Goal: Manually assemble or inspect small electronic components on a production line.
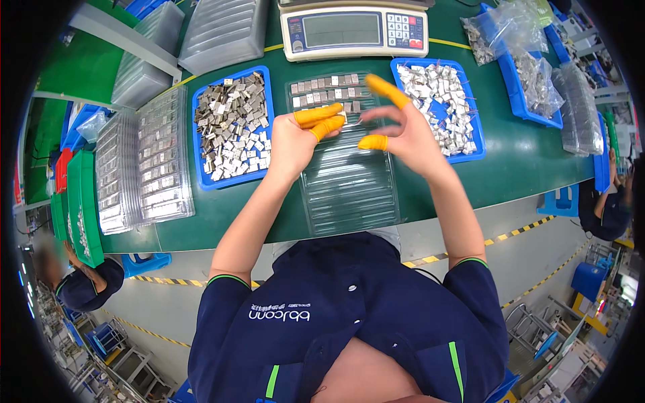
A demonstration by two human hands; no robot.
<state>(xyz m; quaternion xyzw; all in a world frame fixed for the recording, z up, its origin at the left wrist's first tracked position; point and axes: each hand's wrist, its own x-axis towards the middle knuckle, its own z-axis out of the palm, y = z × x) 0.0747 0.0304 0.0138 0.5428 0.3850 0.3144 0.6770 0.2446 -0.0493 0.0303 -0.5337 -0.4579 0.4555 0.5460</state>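
Note:
My left hand wears yellow finger cots and is closed in a pinch over the clear plastic tray. A small pale block-shaped part shows at its fingertips. My right hand, also with yellow cots on thumb and index finger, is spread open just right of the tray, holding nothing I can see. Small silver-grey block parts stand in rows in the tray's far slots; its near slots hold none. Left of the tray, a blue bin holds many such parts. Another blue bin on the right holds whitish parts with thin leads.
A weighing scale stands behind the tray. Stacked clear trays lie at left and back left. A green bin sits at the left edge. Bagged parts fill a blue bin at right. Other people work on both sides.

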